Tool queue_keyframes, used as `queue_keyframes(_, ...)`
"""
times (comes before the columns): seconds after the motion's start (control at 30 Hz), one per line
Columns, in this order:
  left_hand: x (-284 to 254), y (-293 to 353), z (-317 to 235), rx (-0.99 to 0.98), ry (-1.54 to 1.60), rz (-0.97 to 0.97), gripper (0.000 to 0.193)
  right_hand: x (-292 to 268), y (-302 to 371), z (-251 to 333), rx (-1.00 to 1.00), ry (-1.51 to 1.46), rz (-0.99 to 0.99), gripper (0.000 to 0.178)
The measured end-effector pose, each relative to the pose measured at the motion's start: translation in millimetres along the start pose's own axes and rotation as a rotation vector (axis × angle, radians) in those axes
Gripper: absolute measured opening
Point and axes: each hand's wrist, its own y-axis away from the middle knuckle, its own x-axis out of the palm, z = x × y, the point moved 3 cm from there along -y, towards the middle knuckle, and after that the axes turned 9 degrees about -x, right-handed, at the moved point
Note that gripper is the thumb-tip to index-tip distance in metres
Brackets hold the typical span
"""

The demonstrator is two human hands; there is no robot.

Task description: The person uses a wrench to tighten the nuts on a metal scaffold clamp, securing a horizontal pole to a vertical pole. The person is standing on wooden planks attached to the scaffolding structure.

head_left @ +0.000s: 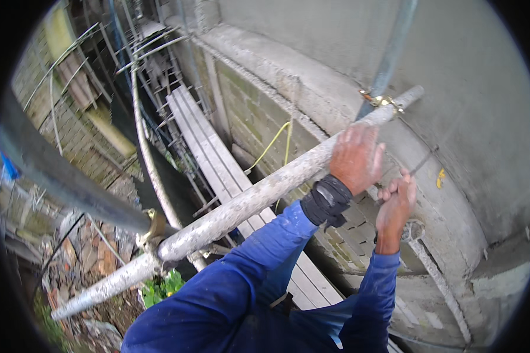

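My left hand [359, 156] lies over a speckled, mortar-spotted scaffold tube [247, 197], its fingers stretched out rather than wrapped round. A dark band covers that wrist. Just to the right and nearer to me, my right hand [397, 203] is closed on a thin dark rod [427, 159], which points up and right toward the concrete wall. The kind of rod cannot be made out. Beyond my left hand, a brass-coloured clamp [383, 101] joins the speckled tube to a grey upright tube [394, 53]. Another clamp [151, 232] sits on the tube at the left.
A thick grey tube [70, 170] crosses the left side. Narrow planks [218, 153] run below me beside a block wall [259, 112]. A yellow cord [271, 144] hangs there. Rubble [94, 259] lies far down at the left. A spotted pole [439, 276] leans at right.
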Motion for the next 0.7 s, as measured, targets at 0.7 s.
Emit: queue_keyframes(0.7, -433, 171, -37, -0.556, 0.295, 0.253, 0.023, 125, 269, -43, 0.300, 0.178, 1.275, 0.049)
